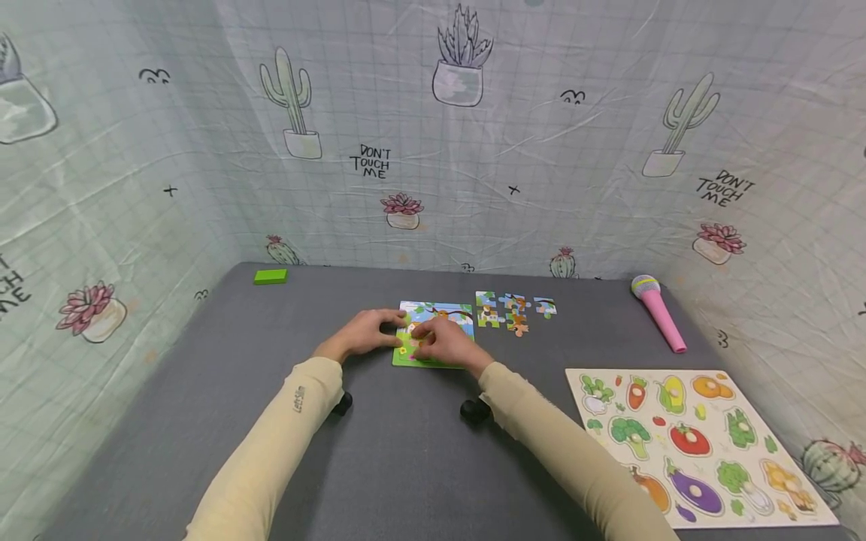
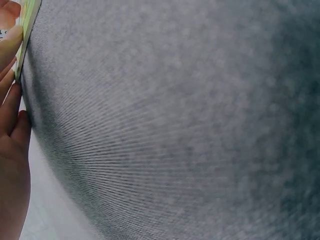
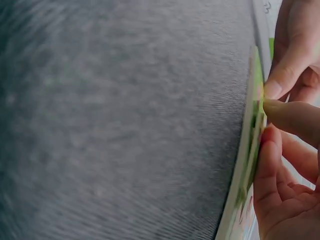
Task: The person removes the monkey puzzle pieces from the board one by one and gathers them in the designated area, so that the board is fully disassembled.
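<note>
A colourful jigsaw puzzle board [image 1: 436,314] lies flat on the grey table [image 1: 406,466]. My left hand [image 1: 365,330] rests with its fingers [image 2: 11,45] laid on the board's left edge [image 2: 26,30]. My right hand [image 1: 448,343] covers the board's lower part. Its thumb [image 3: 280,85] and forefinger [image 3: 295,117] meet at the board's near edge [image 3: 250,135], pinching a green puzzle piece [image 3: 258,117] against it. Most of that piece is hidden by the fingers.
Several loose jigsaw pieces [image 1: 514,312] lie just right of the board. A pink toy microphone [image 1: 658,314] lies at the far right, a vegetable peg puzzle [image 1: 690,443] at the near right, and a green block [image 1: 271,276] at the far left. Patterned cloth walls surround the table.
</note>
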`<state>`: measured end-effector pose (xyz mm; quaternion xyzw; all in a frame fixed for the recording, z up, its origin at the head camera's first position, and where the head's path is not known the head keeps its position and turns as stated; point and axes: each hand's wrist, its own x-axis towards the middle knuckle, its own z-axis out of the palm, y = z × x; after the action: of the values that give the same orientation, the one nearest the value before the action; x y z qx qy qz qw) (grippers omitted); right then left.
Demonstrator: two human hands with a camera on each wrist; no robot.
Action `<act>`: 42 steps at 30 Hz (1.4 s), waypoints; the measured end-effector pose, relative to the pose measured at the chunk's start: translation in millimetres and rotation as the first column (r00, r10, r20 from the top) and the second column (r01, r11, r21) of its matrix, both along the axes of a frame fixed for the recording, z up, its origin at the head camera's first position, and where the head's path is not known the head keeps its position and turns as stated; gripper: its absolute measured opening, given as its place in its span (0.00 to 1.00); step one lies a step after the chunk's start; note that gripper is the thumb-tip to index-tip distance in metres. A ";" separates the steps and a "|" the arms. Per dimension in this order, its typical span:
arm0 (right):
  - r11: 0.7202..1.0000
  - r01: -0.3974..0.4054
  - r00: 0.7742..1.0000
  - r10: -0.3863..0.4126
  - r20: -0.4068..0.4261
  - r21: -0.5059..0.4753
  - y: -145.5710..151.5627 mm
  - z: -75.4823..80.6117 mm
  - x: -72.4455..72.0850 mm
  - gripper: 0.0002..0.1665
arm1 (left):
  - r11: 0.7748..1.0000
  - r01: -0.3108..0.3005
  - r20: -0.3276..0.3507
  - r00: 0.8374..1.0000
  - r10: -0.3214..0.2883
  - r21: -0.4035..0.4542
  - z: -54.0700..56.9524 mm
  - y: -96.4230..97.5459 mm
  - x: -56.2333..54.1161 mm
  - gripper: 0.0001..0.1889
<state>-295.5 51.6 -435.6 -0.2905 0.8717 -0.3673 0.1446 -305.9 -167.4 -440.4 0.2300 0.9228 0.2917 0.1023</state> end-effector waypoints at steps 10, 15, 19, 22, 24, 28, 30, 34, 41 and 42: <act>0.993 -0.092 0.970 0.107 -0.217 0.078 -5.6 -1.0 0.9 0.19 | 1.000 -0.008 0.034 0.999 0.007 0.028 1.7 -2.9 0.6 0.21; 0.988 -0.124 0.968 0.142 -0.208 0.094 -5.6 1.7 1.4 0.19 | 1.000 0.001 0.034 0.999 -0.002 0.017 1.5 -3.9 -0.8 0.20; 0.987 -0.130 0.970 0.147 -0.195 0.098 -5.2 0.7 -0.2 0.20 | 1.000 0.012 0.032 0.999 -0.012 0.009 0.4 -4.4 -2.7 0.19; 0.986 -0.139 0.973 0.153 -0.172 0.090 -4.8 -1.0 -1.4 0.21 | 1.000 0.019 0.034 0.999 -0.019 -0.001 0.2 -4.9 -3.6 0.19; 0.986 -0.147 0.975 0.158 -0.154 0.080 -4.6 -1.5 -1.9 0.21 | 1.000 0.023 0.037 0.999 -0.023 -0.006 0.1 -5.1 -4.2 0.18; 0.986 -0.154 0.976 0.162 -0.147 0.062 -4.0 -1.6 -1.9 0.21 | 1.000 0.026 0.039 0.999 -0.025 -0.012 0.3 -5.1 -4.8 0.18; 0.986 -0.156 0.976 0.162 -0.147 0.052 -3.4 -1.9 -1.9 0.20 | 1.000 0.025 0.039 0.999 -0.025 -0.014 0.6 -4.8 -4.7 0.18; 0.988 -0.151 0.980 0.153 -0.127 0.030 -1.9 -2.8 -0.8 0.20 | 0.999 0.029 0.032 0.999 -0.028 -0.014 1.5 -4.2 -4.0 0.18; 0.994 -0.113 0.990 0.111 -0.090 -0.014 0.1 -6.4 -0.1 0.16 | 0.999 0.035 0.018 0.999 -0.035 -0.006 2.1 -3.5 -3.8 0.18; 0.994 -0.111 0.990 0.109 -0.094 -0.015 0.4 -7.1 -0.3 0.15 | 0.999 0.034 0.021 0.999 -0.034 -0.007 2.3 -3.3 -3.8 0.18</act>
<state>-295.8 52.0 -442.7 -0.3562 0.8563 -0.3538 0.1211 -309.7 -170.6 -438.1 0.2423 0.9186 0.2891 0.1177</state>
